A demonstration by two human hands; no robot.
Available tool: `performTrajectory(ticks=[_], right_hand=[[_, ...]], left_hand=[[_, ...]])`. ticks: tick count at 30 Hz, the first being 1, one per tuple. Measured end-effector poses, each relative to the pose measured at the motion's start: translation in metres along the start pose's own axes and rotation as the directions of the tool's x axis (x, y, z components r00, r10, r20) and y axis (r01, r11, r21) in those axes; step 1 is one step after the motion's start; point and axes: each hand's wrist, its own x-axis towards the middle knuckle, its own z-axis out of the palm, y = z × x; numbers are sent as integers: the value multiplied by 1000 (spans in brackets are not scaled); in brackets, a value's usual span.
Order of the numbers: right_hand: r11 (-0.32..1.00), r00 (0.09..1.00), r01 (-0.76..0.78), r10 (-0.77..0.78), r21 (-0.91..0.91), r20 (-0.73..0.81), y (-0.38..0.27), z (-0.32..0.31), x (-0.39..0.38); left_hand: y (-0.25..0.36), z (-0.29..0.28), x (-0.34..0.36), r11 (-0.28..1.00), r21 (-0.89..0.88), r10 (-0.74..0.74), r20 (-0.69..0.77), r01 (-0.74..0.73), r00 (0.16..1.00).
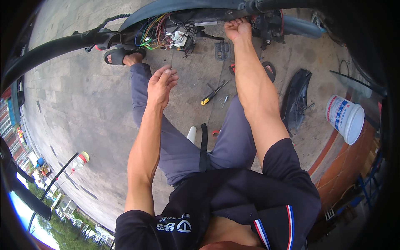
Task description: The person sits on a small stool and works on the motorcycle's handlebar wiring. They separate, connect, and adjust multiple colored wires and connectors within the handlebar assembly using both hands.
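Note:
Across the top lies a partly stripped two-wheeler with a dark frame (200, 16). A bundle of coloured wires (160, 29) and a white-and-black electrical unit (180, 39) hang exposed from it. My right hand (238, 31) reaches up to the frame, left of a dark mechanical assembly (266, 27). Its fingers are curled closed, and what they grip, if anything, is hidden. Lower and to the left, my left hand (161, 86) hovers above the ground below the wires, fingers loosely bent and apart, with nothing visible in it.
A yellow-and-black screwdriver (210, 96) lies on the paving between my legs, near a red tape roll (215, 133). To the right are a black plastic cover (296, 100) and a white bucket (345, 118). A plastic bottle (80, 161) stands left. A black pedal (222, 51) sticks out below the frame.

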Motion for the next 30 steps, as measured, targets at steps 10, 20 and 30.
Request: performTrajectory(ticks=[10,20,30], right_hand=[[998,998,-54,53,-37,-18,-4,2,-2],[996,995,3,-11,-85,-104,-3,-33,40],[990,998,-36,28,-136,-56,-11,-36,44]], left_hand=[[15,110,112,612,-782,-231,-33,119,972],[20,103,124,515,-857,-204,-87,31,975],[23,86,127,501,-865,-101,-43,13,994]])
